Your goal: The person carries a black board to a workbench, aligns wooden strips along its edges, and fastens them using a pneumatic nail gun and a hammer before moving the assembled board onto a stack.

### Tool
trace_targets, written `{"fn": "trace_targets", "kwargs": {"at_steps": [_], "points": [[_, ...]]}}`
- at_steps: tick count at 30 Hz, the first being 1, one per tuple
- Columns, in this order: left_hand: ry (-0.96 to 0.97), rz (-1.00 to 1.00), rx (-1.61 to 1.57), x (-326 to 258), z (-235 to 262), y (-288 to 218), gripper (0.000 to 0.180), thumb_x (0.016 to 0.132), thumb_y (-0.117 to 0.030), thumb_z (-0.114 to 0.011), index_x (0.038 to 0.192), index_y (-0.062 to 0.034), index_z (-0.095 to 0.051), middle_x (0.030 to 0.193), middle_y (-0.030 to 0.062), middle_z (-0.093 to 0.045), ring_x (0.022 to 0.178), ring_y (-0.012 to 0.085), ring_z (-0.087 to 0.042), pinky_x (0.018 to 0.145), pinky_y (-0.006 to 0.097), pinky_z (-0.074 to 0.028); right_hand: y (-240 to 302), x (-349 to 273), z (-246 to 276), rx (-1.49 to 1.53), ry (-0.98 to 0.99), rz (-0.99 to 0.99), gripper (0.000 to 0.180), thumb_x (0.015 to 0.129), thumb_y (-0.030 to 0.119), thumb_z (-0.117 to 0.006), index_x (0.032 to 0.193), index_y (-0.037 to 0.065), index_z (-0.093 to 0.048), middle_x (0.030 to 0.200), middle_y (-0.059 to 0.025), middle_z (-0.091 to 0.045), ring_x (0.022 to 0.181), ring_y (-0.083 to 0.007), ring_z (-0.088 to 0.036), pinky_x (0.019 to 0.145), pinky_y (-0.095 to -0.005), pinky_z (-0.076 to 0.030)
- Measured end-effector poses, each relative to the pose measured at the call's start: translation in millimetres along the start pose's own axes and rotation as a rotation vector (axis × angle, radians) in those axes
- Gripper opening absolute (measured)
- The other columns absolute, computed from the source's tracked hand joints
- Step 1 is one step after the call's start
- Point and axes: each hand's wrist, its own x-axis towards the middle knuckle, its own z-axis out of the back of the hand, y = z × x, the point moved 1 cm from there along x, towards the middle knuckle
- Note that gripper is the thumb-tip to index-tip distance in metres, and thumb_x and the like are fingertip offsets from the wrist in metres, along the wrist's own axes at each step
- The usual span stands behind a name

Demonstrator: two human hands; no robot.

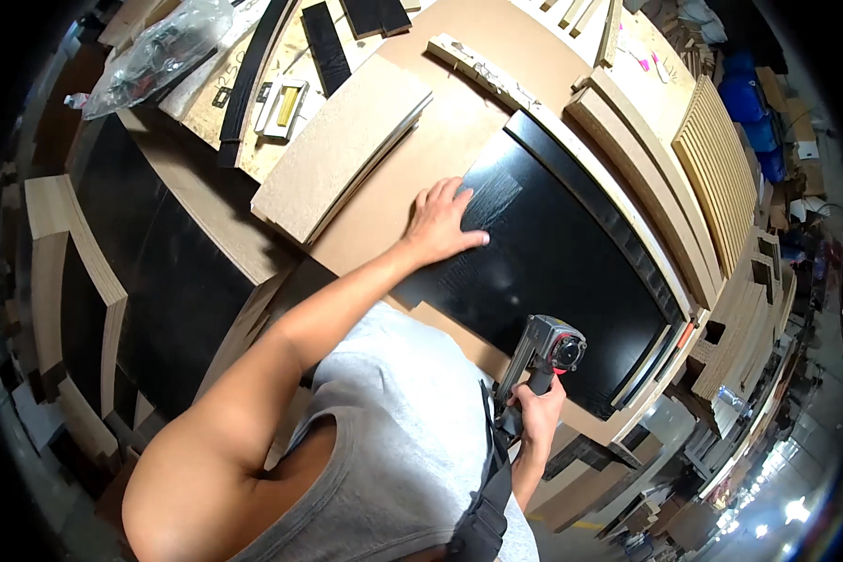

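From the head camera, the left hand (pixel 443 223) is seen laid flat and open, fingers spread, on the near corner of a black panel (pixel 553 272), pressed down as if to keep the board from sliding. The right hand (pixel 537 412) is closed around the grip of a nail gun (pixel 545 356), which is held upright at the panel's lower edge, its nose apparently set against the board, though the contact point is hidden by the tool body. The black panel is lying on a large brown board (pixel 459 122) that serves as the workbench top. Beside the left hand, just up and to the left, a curved stack of pale boards (pixel 342 145) is resting. Past the panel's far edge, curved wooden strips (pixel 628 159) are lined up, and a slatted panel (pixel 717 169) is placed beyond them. A clear plastic bag (pixel 155 51) is left at the top left. More cut boards are stacked all around, and a bright workshop floor is glimpsed at the lower right.
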Motion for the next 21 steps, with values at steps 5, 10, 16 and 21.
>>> {"fn": "trace_targets", "kwargs": {"at_steps": [5,10,16,21], "points": [[0.026,0.055,0.079,-7,-12,-11,0.093,0.074,-0.043,-0.083,0.144,0.0023,-0.041,0.15,0.0232,-0.034,0.141,0.036,-0.033,0.112,0.056,-0.025,17,7,-3,-0.085,0.012,-0.004,0.026,0.071,-0.007,-0.063,0.097,-0.005,-0.058,0.07,-0.008,-0.063,0.054,-0.0158,-0.061,0.052,-0.0295,-0.049],[-0.098,0.088,0.007,5,-13,-5,0.084,0.077,-0.036,-0.08,0.141,0.0033,-0.043,0.145,0.0194,-0.043,0.137,0.0346,-0.038,0.109,0.053,-0.03,24,10,-4,-0.136,0.043,-0.014,0.024,0.071,-0.007,-0.064,0.095,-0.004,-0.058,0.069,-0.0073,-0.063,0.054,-0.015,-0.06,0.052,-0.029,-0.049],[-0.06,0.135,0.016,33,-3,-2,0.08,0.081,-0.033,-0.078,0.143,0.0015,-0.041,0.139,0.019,-0.048,0.129,0.035,-0.044,0.106,0.049,-0.034,28,15,-4,-0.14,0.031,-0.025,0.025,0.071,-0.007,-0.063,0.095,-0.004,-0.059,0.069,-0.0072,-0.063,0.054,-0.0152,-0.06,0.053,-0.0292,-0.049],[-0.166,0.156,-0.041,58,-5,0,0.06,0.086,-0.027,-0.074,0.136,-0.0001,-0.053,0.122,0.0184,-0.057,0.116,0.0359,-0.052,0.098,0.045,-0.043,25,15,-4,-0.125,0.021,-0.047,0.025,0.071,-0.007,-0.063,0.095,-0.005,-0.059,0.069,-0.0071,-0.062,0.054,-0.0152,-0.06,0.053,-0.0292,-0.049]]}}
